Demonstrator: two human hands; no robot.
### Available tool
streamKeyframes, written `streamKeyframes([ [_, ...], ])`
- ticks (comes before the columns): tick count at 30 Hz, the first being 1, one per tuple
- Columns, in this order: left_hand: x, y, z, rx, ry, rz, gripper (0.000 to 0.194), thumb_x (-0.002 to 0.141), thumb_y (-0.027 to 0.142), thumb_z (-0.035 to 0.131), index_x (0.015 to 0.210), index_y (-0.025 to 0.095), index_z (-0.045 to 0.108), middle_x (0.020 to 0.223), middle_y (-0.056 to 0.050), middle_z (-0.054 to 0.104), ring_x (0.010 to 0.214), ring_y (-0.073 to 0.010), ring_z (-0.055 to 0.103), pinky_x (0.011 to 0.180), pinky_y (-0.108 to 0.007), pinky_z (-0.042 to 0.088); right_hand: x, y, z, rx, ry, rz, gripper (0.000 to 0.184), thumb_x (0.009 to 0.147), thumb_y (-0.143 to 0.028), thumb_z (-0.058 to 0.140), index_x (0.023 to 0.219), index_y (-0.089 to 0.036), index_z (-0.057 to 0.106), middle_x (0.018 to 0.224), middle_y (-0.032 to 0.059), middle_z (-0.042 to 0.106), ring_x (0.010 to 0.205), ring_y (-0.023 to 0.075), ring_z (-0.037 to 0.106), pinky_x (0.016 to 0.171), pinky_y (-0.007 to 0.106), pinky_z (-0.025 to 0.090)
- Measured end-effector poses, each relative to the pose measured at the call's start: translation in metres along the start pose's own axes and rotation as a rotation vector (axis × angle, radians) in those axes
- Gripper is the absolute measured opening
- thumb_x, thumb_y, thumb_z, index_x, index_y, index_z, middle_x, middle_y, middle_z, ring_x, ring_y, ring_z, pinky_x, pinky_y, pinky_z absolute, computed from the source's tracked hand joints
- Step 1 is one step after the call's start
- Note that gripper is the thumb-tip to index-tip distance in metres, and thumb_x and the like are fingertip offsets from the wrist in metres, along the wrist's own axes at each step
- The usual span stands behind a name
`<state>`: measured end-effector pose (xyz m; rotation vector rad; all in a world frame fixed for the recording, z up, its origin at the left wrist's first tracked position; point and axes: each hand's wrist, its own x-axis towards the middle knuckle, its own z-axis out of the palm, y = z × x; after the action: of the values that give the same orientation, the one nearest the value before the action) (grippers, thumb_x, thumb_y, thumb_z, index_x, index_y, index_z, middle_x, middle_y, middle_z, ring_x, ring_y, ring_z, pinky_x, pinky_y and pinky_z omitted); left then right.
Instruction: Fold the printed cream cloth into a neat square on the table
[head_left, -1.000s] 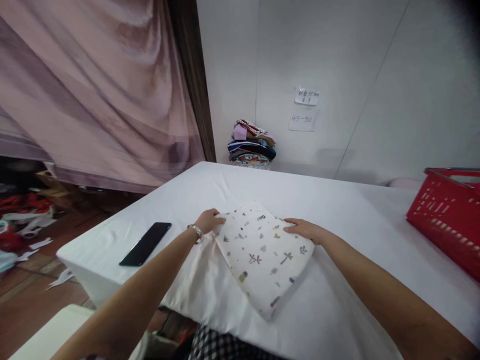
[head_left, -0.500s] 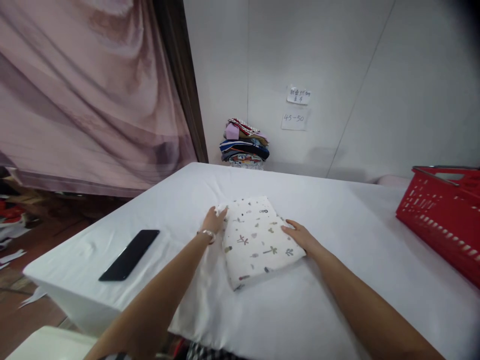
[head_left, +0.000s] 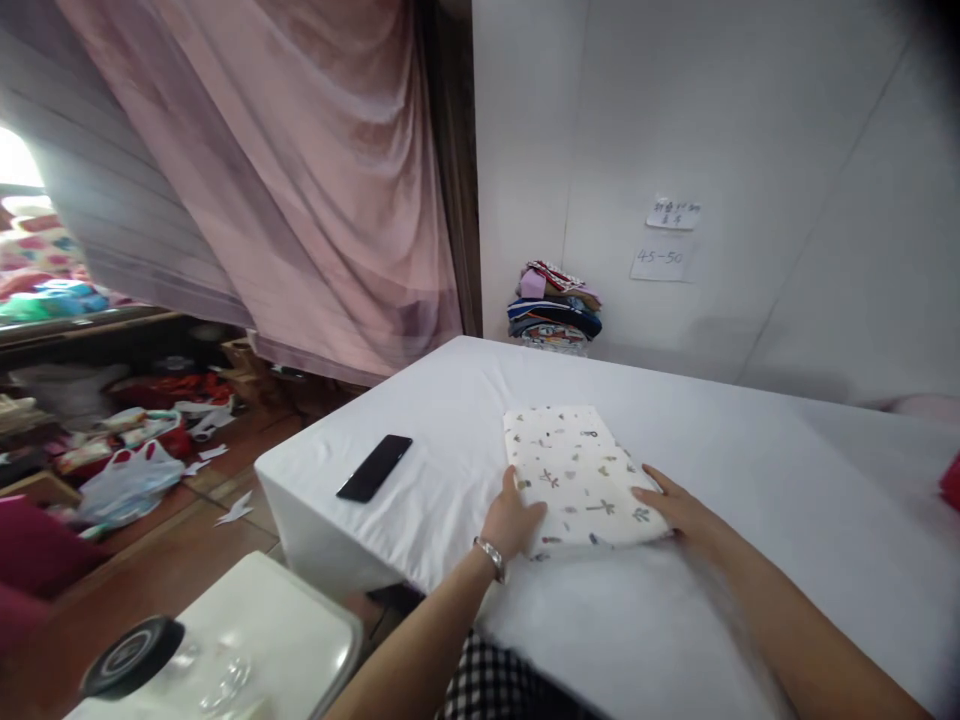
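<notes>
A folded white cloth with small printed shapes [head_left: 574,465] lies flat on the white-covered table [head_left: 750,480]. My left hand [head_left: 512,520] rests against the cloth's near left corner, fingers stretched out along its edge. At the near right corner my right hand [head_left: 671,508] lies flat, fingers spread onto the cloth. Neither hand grips anything. A silver bracelet circles my left wrist.
A black phone [head_left: 374,467] lies near the table's left edge. A stack of folded clothes [head_left: 555,303] sits against the white wall behind the table. A pink curtain hangs at left, with bags and clutter on the floor. A white stool with a black lid stands at the lower left.
The camera has swung left and the red basket has left the view. The cloth has turned squarer to the table, and both hands have slid back to its near corners.
</notes>
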<state>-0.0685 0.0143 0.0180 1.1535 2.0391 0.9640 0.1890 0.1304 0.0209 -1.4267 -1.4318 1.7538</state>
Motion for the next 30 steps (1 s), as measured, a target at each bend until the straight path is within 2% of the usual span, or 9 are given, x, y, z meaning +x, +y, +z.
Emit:
streamKeyframes([
  [5,0.006,-0.001,-0.023,0.097,0.053,0.001,0.079,0.072,0.029,0.054,0.139,0.017,0.014,0.104,-0.008,0.063,0.092,-0.0194,0.059,0.077,-0.026,0.042,-0.026,0.017,0.020,-0.033,0.004,-0.022,0.093,0.068,-0.049,0.066,0.140,-0.027,0.012,0.098,0.0097,0.064,0.059,0.0169,0.063,0.053,0.030,0.053],
  [9,0.005,-0.017,-0.033,0.164,0.038,-0.046,0.075,0.073,0.032,0.054,0.137,0.015,0.020,0.109,-0.010,0.060,0.096,-0.0208,0.057,0.080,-0.029,0.042,-0.038,0.028,0.034,-0.122,-0.043,-0.070,0.089,0.073,-0.051,0.061,0.141,-0.026,0.009,0.077,0.0041,0.065,0.046,0.0141,0.059,0.040,0.024,0.047],
  [11,-0.002,-0.021,-0.033,0.223,0.096,0.020,0.070,0.076,0.035,0.050,0.136,0.014,0.021,0.114,-0.013,0.056,0.100,-0.0222,0.055,0.082,-0.032,0.042,-0.040,0.029,0.037,-0.152,-0.039,-0.095,0.087,0.074,-0.052,0.059,0.140,-0.025,0.010,0.071,0.0027,0.064,0.044,0.0140,0.058,0.037,0.022,0.044],
  [13,-0.012,-0.022,-0.029,0.332,0.222,0.155,0.064,0.079,0.037,0.048,0.134,0.013,0.027,0.123,-0.015,0.050,0.110,-0.0247,0.049,0.087,-0.036,0.040,-0.040,0.029,0.037,-0.161,-0.033,-0.115,0.086,0.075,-0.052,0.059,0.140,-0.025,0.011,0.068,0.0020,0.063,0.044,0.0139,0.058,0.036,0.021,0.043],
  [16,-0.028,-0.014,-0.017,0.467,0.342,0.439,0.049,0.081,0.036,0.046,0.125,0.017,0.040,0.130,-0.013,0.043,0.121,-0.0256,0.038,0.096,-0.041,0.033,-0.040,0.025,0.037,-0.108,-0.033,-0.108,0.088,0.073,-0.051,0.060,0.140,-0.025,0.009,0.071,0.0031,0.065,0.046,0.0143,0.059,0.039,0.023,0.046],
  [19,-0.040,0.002,0.006,0.485,0.240,0.690,0.039,0.082,0.034,0.046,0.118,0.019,0.047,0.130,-0.011,0.044,0.122,-0.0234,0.037,0.099,-0.042,0.031,-0.040,0.020,0.038,-0.002,-0.039,-0.069,0.092,0.072,-0.049,0.064,0.141,-0.025,0.008,0.079,0.0057,0.066,0.051,0.0160,0.062,0.046,0.028,0.052],
  [21,-0.045,0.016,0.026,0.470,0.133,0.791,0.038,0.081,0.036,0.048,0.116,0.020,0.049,0.129,-0.010,0.045,0.120,-0.0234,0.038,0.099,-0.043,0.031,-0.041,0.019,0.038,0.089,-0.028,-0.062,0.090,0.071,-0.045,0.066,0.140,-0.024,0.012,0.084,0.0064,0.066,0.057,0.0166,0.063,0.052,0.032,0.054],
  [25,-0.045,0.036,0.065,0.430,-0.022,0.865,0.045,0.076,0.037,0.056,0.117,0.021,0.048,0.128,-0.010,0.046,0.119,-0.0245,0.039,0.098,-0.045,0.031,-0.045,0.023,0.039,0.287,0.005,-0.097,0.080,0.074,-0.039,0.065,0.138,-0.024,0.019,0.082,0.0031,0.064,0.061,0.0139,0.061,0.057,0.033,0.056],
  [30,-0.039,0.035,0.089,0.364,-0.035,0.836,0.042,0.078,0.035,0.055,0.116,0.020,0.050,0.120,-0.009,0.053,0.114,-0.0235,0.044,0.097,-0.042,0.031,-0.051,0.030,0.037,0.427,-0.010,-0.079,0.072,0.081,-0.036,0.057,0.138,-0.023,0.016,0.072,0.0012,0.062,0.057,0.0129,0.060,0.058,0.032,0.055],
])
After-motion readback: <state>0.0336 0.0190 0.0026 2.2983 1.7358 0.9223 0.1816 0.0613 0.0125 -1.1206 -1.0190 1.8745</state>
